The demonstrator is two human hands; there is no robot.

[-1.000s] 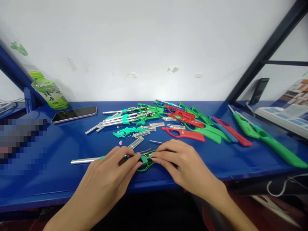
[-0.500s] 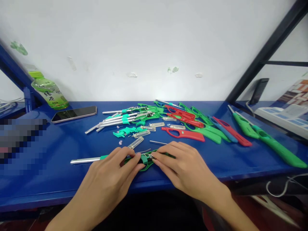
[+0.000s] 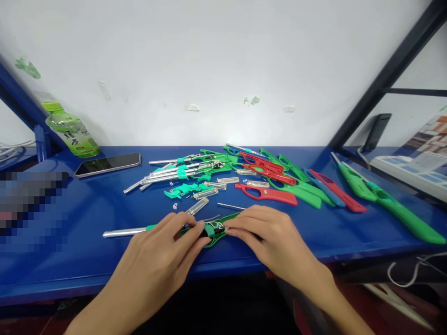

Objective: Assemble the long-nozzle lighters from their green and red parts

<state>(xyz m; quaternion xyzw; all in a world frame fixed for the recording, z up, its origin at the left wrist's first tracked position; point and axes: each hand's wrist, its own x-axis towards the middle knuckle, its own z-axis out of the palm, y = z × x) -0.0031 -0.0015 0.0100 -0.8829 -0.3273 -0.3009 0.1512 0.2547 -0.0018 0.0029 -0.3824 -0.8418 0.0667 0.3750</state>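
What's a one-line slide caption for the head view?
Left hand and right hand work inside an open green lighter casing on a blue table.

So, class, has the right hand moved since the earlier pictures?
Yes, slightly: the right hand has shifted to the right, its fingertips now farther right of the left end of the thin metal rod.

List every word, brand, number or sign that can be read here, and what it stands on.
"茶": lower of the two large dark characters on the label of the green-capped bottle; the upper one is too blurred to read for certain.
Smaller print on that label: too small to read.
Nothing else here is legible.
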